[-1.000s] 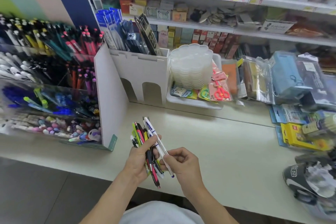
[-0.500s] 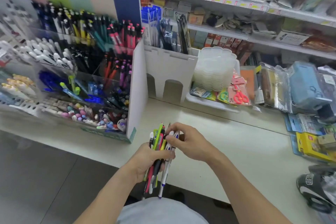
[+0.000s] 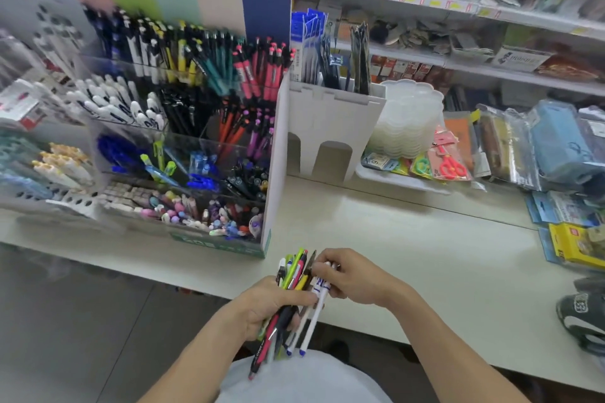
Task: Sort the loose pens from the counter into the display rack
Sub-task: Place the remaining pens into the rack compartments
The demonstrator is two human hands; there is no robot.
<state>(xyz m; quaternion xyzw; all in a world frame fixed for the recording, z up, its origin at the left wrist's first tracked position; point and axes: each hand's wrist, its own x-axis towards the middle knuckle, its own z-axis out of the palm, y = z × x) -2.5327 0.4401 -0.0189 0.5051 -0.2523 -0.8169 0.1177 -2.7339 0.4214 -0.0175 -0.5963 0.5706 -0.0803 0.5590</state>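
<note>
My left hand (image 3: 268, 304) is shut around a bundle of loose pens (image 3: 294, 275): green, red, yellow, black and white ones, tips pointing down. My right hand (image 3: 350, 275) pinches the top of a white pen with blue print (image 3: 319, 291) at the bundle's right side. Both hands hover over the front edge of the pale counter (image 3: 409, 255). The tiered display rack (image 3: 183, 127) stands on the counter to the upper left, its clear compartments full of pens grouped by colour.
A white cardboard holder (image 3: 330, 127) with blue refill packs stands right of the rack. A stack of clear lids (image 3: 409, 121) and a tray with scissors (image 3: 451, 167) sit behind. Packaged goods (image 3: 573, 239) crowd the counter's right end. Shelves (image 3: 458, 6) line the back wall.
The view has swung left, bringing more of the rack into sight. My right hand moved from the white pen's lower part up to the top of the bundle.
</note>
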